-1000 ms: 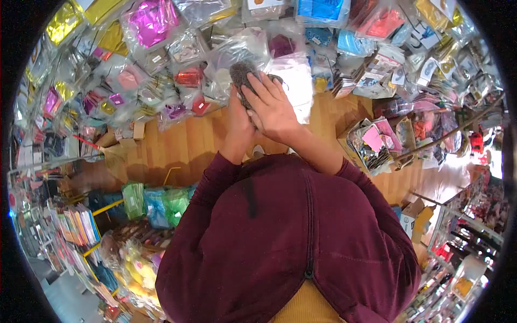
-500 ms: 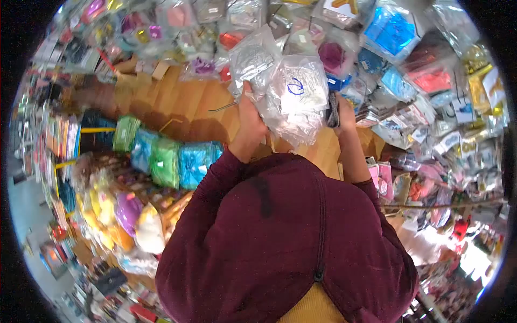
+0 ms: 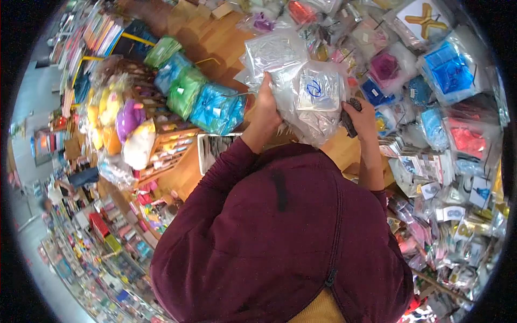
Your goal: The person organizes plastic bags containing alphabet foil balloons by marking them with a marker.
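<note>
My left hand [image 3: 265, 110] holds the left side of a pair of clear plastic packets. One is a silvery clear packet [image 3: 274, 51], and beside it is a clear packet with a blue handwritten mark [image 3: 319, 91]. A thin metal hook sticks out to the left of my left hand. At the right edge of the marked packet, my right hand [image 3: 363, 119] is closed round a dark grey cloth-like item [image 3: 350, 125]. Whether my right fingers also touch the packet is unclear.
Hanging packets, among them a blue one [image 3: 451, 67] and a red one [image 3: 467, 139], fill the right side. Green and blue bags [image 3: 215, 107] lie at the left, near a wooden rack [image 3: 172, 141] and a white bin [image 3: 202, 156]. Stocked shelves [image 3: 97, 258] stand at lower left.
The view has turned, so the shelves, bags and hanging packets sit differently, and the white bin now shows. Both hands still hold their items, with the packets spread a little wider apart.
</note>
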{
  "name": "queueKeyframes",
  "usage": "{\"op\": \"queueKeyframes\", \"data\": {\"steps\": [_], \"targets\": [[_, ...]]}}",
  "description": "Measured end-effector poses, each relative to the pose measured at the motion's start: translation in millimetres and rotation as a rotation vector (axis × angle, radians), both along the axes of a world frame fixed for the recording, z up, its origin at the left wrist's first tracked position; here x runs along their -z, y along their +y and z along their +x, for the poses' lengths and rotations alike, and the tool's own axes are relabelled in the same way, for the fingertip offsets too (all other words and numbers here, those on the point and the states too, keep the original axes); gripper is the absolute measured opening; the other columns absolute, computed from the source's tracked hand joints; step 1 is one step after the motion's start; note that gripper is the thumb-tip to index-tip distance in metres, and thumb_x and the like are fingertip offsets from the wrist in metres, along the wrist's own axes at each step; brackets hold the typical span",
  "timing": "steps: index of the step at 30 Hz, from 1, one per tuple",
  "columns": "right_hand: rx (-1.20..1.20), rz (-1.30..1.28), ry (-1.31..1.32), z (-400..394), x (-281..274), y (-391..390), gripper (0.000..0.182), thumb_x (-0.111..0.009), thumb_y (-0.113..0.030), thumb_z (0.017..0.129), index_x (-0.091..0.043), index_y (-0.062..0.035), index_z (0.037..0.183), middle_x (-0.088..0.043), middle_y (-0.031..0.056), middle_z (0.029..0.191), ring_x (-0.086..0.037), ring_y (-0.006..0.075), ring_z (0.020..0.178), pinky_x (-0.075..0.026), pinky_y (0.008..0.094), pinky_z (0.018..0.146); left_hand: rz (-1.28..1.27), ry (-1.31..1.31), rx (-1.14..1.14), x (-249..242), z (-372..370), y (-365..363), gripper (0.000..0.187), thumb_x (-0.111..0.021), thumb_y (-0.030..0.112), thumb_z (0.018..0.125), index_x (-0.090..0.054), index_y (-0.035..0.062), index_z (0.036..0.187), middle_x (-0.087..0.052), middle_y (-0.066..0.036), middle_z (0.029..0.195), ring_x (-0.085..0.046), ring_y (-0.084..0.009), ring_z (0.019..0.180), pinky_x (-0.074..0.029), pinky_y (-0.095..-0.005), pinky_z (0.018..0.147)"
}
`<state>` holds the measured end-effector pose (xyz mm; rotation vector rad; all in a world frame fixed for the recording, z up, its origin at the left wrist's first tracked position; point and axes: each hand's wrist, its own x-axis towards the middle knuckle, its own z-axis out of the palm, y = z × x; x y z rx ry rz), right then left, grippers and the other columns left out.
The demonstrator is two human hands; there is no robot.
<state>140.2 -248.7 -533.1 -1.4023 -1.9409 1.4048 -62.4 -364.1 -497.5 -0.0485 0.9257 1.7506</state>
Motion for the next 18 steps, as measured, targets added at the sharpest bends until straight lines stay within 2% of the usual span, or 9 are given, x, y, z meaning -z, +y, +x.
{"op": "queueKeyframes", "data": {"steps": [2,4,6,8,12,14,15,17,18], "targets": [[-0.027,0.006,0.001,0.1,-4.0,3.1,0.025,-0.064,-0.019,0.069,-0.06,0.0036,0.079,-0.06,0.0094,0.065,-0.054,0.0143,0.056,-0.042,0.0282,0.054,-0.01,0.011,-0.052,0.2,-0.9,-4.5,0.053,-0.033,0.046,0.087,-0.038,0.0043,0.119,-0.05,-0.012,0.112,-0.05,-0.0259,0.1,-0.038,-0.0413,0.088],[0.086,-0.037,0.13,0.9,0.9,10.3,0.023,-0.064,-0.016,0.069,-0.06,0.0034,0.082,-0.059,0.008,0.066,-0.054,0.0139,0.056,-0.043,0.0283,0.054,-0.04,-0.009,-0.096,3.9,-3.0,-6.9,0.052,-0.033,0.045,0.087,-0.037,0.004,0.12,-0.049,-0.012,0.112,-0.05,-0.0254,0.101,-0.038,-0.0408,0.088],[0.098,-0.024,0.204,0.1,-3.7,11.2,0.021,-0.064,-0.013,0.069,-0.06,0.003,0.083,-0.058,0.0065,0.066,-0.053,0.0122,0.054,-0.043,0.0269,0.052,-0.065,-0.034,-0.129,5.1,-2.9,-8.0,0.052,-0.033,0.044,0.087,-0.037,0.0038,0.12,-0.049,-0.012,0.112,-0.05,-0.025,0.101,-0.039,-0.0403,0.088],[0.185,-0.24,0.386,-0.7,-17.3,9.7,0.019,-0.063,-0.01,0.069,-0.06,0.0023,0.083,-0.057,0.0058,0.067,-0.052,0.0109,0.053,-0.043,0.0251,0.05,-0.056,0.052,-0.152,4.7,-0.4,-6.5,0.05,-0.034,0.042,0.088,-0.036,0.0037,0.121,-0.049,-0.011,0.113,-0.049,-0.0242,0.101,-0.039,-0.039,0.088],[0.192,-0.145,0.393,10.6,-25.1,11.0,0.013,-0.062,-0.008,0.072,-0.057,0.002,0.078,-0.056,0.0046,0.064,-0.053,0.0114,0.053,-0.042,0.0244,0.046,-0.013,0.041,-0.128,6.7,5.4,1.3,0.049,-0.034,0.04,0.088,-0.036,0.0032,0.121,-0.048,-0.011,0.113,-0.05,-0.0235,0.101,-0.039,-0.0379,0.088],[-0.007,-0.213,0.181,25.0,-38.9,16.7,0.015,-0.062,-0.006,0.071,-0.057,0.0016,0.083,-0.056,0.0043,0.067,-0.054,0.0119,0.054,-0.042,0.0242,0.045,-0.072,0.101,-0.09,5.5,8.3,5.6,0.05,-0.034,0.041,0.088,-0.036,0.003,0.121,-0.049,-0.011,0.113,-0.05,-0.0234,0.1,-0.04,-0.0378,0.087],[0.005,-0.21,0.179,28.4,-47.5,16.5,0.015,-0.062,-0.006,0.071,-0.057,0.0016,0.083,-0.056,0.0043,0.067,-0.054,0.0119,0.054,-0.042,0.0242,0.045,-0.07,0.099,-0.079,3.7,9.5,7.1,0.05,-0.034,0.041,0.088,-0.036,0.003,0.121,-0.049,-0.011,0.113,-0.05,-0.0234,0.1,-0.04,-0.0378,0.087],[0.155,-0.435,0.478,32.8,-61.2,14.6,0.017,-0.06,-0.007,0.071,-0.056,0.0011,0.086,-0.056,0.0055,0.07,-0.053,0.0127,0.052,-0.042,0.0246,0.044,-0.073,0.046,-0.013,-0.7,12.0,10.3,0.049,-0.034,0.04,0.088,-0.035,0.0034,0.121,-0.048,-0.011,0.113,-0.051,-0.0233,0.1,-0.039,-0.038,0.088],[0.165,-0.429,0.479,34.2,-61.0,15.0,0.017,-0.06,-0.007,0.071,-0.056,0.0011,0.086,-0.056,0.0055,0.07,-0.053,0.0127,0.052,-0.042,0.0246,0.044,-0.069,0.044,-0.002,-1.6,13.3,13.2,0.049,-0.034,0.04,0.088,-0.035,0.0034,0.121,-0.048,-0.011,0.113,-0.051,-0.0233,0.1,-0.039,-0.038,0.088]]}}
